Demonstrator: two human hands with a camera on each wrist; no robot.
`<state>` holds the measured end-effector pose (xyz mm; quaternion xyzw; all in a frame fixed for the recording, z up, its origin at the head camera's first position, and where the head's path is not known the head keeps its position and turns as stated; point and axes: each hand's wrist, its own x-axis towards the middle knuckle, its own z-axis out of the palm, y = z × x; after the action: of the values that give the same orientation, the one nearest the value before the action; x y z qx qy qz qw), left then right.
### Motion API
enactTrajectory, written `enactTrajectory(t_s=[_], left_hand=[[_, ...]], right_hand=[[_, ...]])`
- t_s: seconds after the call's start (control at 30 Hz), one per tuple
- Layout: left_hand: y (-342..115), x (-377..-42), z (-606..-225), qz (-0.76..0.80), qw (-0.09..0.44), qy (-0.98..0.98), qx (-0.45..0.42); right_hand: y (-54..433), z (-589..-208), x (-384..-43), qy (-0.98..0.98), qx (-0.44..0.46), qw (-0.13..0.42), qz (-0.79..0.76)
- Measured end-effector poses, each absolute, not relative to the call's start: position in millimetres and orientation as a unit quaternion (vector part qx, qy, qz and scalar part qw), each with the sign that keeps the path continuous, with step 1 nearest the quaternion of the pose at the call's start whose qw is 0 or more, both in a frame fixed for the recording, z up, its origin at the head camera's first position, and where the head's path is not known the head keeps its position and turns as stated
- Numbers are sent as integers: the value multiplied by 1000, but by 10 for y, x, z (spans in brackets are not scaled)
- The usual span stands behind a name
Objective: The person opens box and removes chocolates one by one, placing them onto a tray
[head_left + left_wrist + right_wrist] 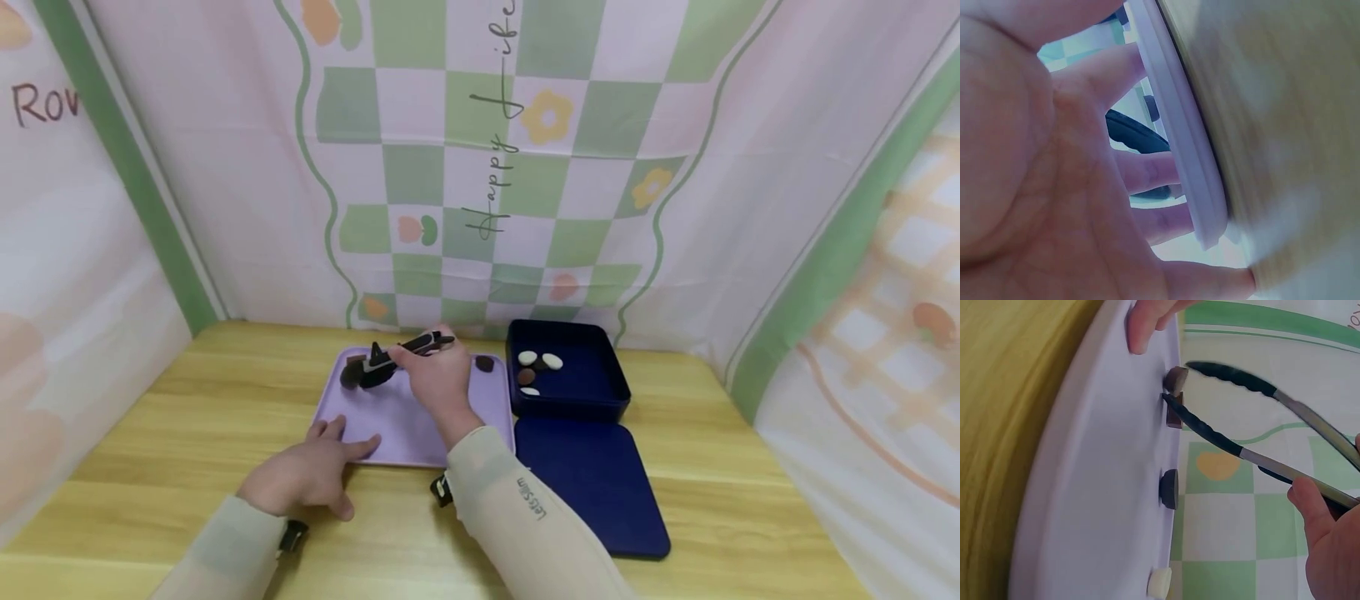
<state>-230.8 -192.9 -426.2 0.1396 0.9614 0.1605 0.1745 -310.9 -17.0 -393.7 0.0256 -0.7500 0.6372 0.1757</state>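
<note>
At left, a person's left hand (pixel 303 471), palm down with fingers spread and gripping nothing, rested across the near edge of a lilac tray (pixel 405 429) on a wooden table (pixel 187 417). Two brown pieces (pixel 1177 381) sat close together near the tray's far left corner. The tongs (pixel 1269 464) stood with tips apart about one of them; whether they touched it could not be told. Further right, the right hand (pixel 442 383) grasped the tongs' handles. A dark piece (pixel 484 363) lay near the tray's far right corner. Beside the tray stood a navy box (pixel 570 411) with white pieces (pixel 552 362) inside, and a navy lid (pixel 592 487) lay flat in front.

The likeliest trouble was nudging the neighbouring brown piece, since one tip reached so near both; an off-centre squeeze could also let a piece slip. Only the right wrist view showed a cream piece (pixel 1160 583) on the tray; only the head view showed the box's contents.
</note>
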Motion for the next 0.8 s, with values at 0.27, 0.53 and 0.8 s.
enactTrajectory(t_s=[0.27,0.53,0.8], left_hand=[[-1935,-2288,-4239,160,165,962,145],[-1927,-2303,-4253,156,177,962,136],[-1921,-2309,-4245,155,180,962,134]], right_hand=[[-163,-3925,-3106,-748,29,191,635],[-159,-3945,-3120,-748,14,179,639],[-161,-3938,-3121,-749,15,177,638]])
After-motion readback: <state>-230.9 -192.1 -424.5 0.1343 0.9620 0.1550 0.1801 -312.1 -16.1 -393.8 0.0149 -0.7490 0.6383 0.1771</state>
